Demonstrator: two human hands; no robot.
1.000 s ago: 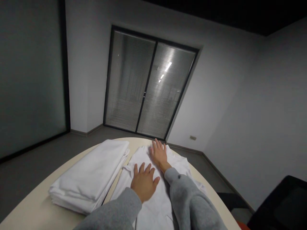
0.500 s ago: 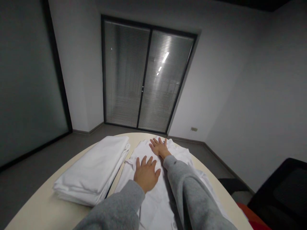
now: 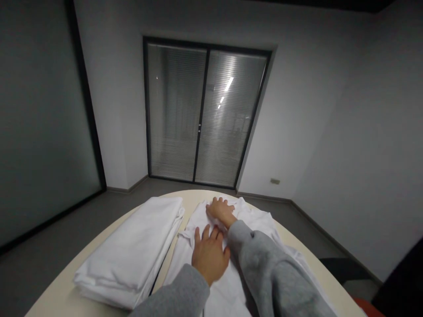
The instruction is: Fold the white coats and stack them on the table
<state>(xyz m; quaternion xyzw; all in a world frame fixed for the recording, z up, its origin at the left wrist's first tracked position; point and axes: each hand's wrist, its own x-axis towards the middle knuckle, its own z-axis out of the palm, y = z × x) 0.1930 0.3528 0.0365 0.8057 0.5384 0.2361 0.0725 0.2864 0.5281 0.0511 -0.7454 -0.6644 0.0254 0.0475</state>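
Observation:
A white shirt-like garment (image 3: 226,288) is spread lengthwise over the round table, its edges wrinkled. My left hand (image 3: 210,254) rests palm down on its middle, fingers apart. Farther off, my right hand (image 3: 220,211) presses on the garment's far end, with the fingers spread and slightly bent. Neither hand appears to grip the fabric. Grey sleeves cover both forearms, and the right one hides part of the garment. Left of it lies a thick, neatly folded white cloth (image 3: 132,248), which neither hand touches.
The cream round table (image 3: 49,304) curves away on both sides. At the lower right stands a dark chair (image 3: 405,281) with some red beside it. Beyond the table are a glass door with blinds (image 3: 198,114) and plain walls.
My right hand's fingers have bent a little more on the far end of the garment. My left hand stays flat with little change. The view has shifted slightly.

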